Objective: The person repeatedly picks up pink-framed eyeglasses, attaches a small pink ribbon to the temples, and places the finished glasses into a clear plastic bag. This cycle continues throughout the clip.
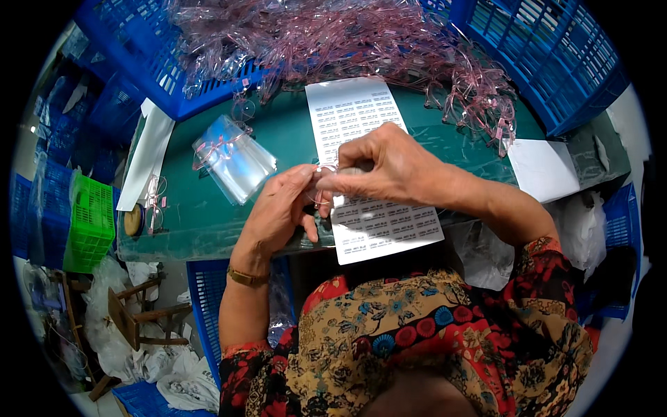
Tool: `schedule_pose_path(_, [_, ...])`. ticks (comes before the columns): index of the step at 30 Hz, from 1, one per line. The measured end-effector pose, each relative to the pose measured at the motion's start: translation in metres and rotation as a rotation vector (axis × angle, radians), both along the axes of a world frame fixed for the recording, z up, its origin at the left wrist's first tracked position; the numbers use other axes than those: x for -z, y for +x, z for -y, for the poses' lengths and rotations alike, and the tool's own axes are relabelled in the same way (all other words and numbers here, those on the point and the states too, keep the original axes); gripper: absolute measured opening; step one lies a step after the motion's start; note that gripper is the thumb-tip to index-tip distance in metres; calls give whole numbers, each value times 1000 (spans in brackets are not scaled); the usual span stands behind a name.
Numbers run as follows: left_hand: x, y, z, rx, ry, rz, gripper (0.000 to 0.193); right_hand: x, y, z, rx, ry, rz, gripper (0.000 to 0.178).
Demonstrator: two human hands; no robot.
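Note:
Over the near part of a white sheet of printed labels [390, 226], both hands meet around a pair of thin-framed eyeglasses [318, 199]. My left hand [281, 205] is closed on the eyeglasses, thumb and forefinger at the frame's upper part. The fingertips of my right hand [392, 167] are pinched together and touch the same spot from the right. Whatever small thing they pinch is hidden. Left of the sheet lies a stack of clear plastic sleeves [240, 167], with pink eyeglasses [217, 149] resting on top.
A large heap of pink eyeglasses [347, 45] spreads along the table's back, partly over a blue basket [149, 55]. Another blue basket [542, 55] stands back right. White papers [543, 169] lie at the right. More eyeglasses [154, 201] sit near the left edge beside a round tin [133, 219].

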State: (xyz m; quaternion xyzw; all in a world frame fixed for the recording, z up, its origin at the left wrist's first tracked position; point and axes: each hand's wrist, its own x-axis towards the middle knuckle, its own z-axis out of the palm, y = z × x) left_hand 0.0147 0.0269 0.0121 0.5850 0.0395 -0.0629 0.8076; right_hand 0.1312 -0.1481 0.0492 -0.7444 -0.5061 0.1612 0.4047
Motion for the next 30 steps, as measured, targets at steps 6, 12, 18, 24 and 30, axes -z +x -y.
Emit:
schedule_pose_path(6, [2, 0, -3, 29, 7, 5, 44, 0, -11, 0, 98, -85, 183, 47])
schedule_pose_path(12, [9, 0, -7, 42, -25, 14, 42, 0, -11, 2, 116, -159, 271, 46])
schedule_pose_path(18, [8, 1, -6, 45, -37, 7, 41, 4, -11, 5, 129, -92, 321, 46])
schedule_pose_path(24, [7, 0, -6, 18, -38, -3, 41, 4, -8, 7, 134, -82, 313, 44])
schedule_pose_path(30, [6, 1, -5, 20, -23, -3, 41, 1, -10, 7, 132, -107, 305, 44])
